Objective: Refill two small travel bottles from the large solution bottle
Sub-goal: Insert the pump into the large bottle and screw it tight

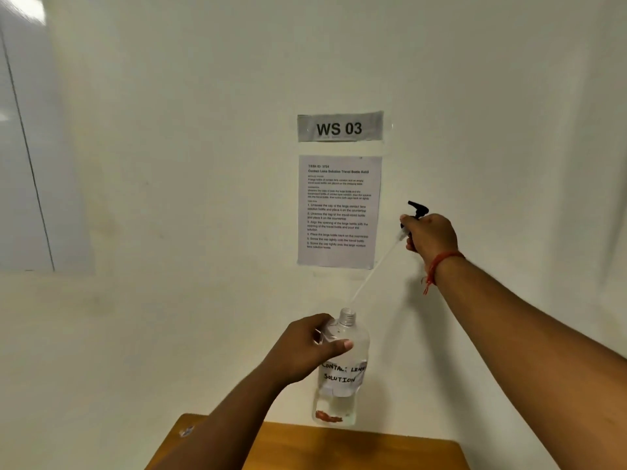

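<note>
Nearest to us, the wooden desk [373, 449] is showing only its back edge, and the large solution bottle [342, 368] is standing on or just above that edge; we cannot tell whether its base is touching. We are gripping it with our left hand [305, 351], the fingers [334, 346] curling round the clear shoulder just below the bare threaded neck, above the handwritten label. The liquid seems to reach only partway up, so we are judging it moderately light but bottom-weighted. The thin clear plastic will probably give under a hard squeeze, and with the neck open that could push liquid out. The smooth wall may be slippery if wet, so the shoulder, or the papered label band lower down, looks like the surest place to hold for pouring.

Farther off and higher, our right hand [429, 234] is holding the black spray head [418, 212], fingers closed round its collar. Its pale dip tube [373, 266] is slanting down toward the neck, its lower end just above the opening. The tube looks thin and whippy and may be dripping, so we are judging it best carried by the rigid head.

Beyond, an instruction sheet [339, 212] and a "WS 03" sign [340, 127] are hanging on the wall. No travel bottles are in view.
</note>
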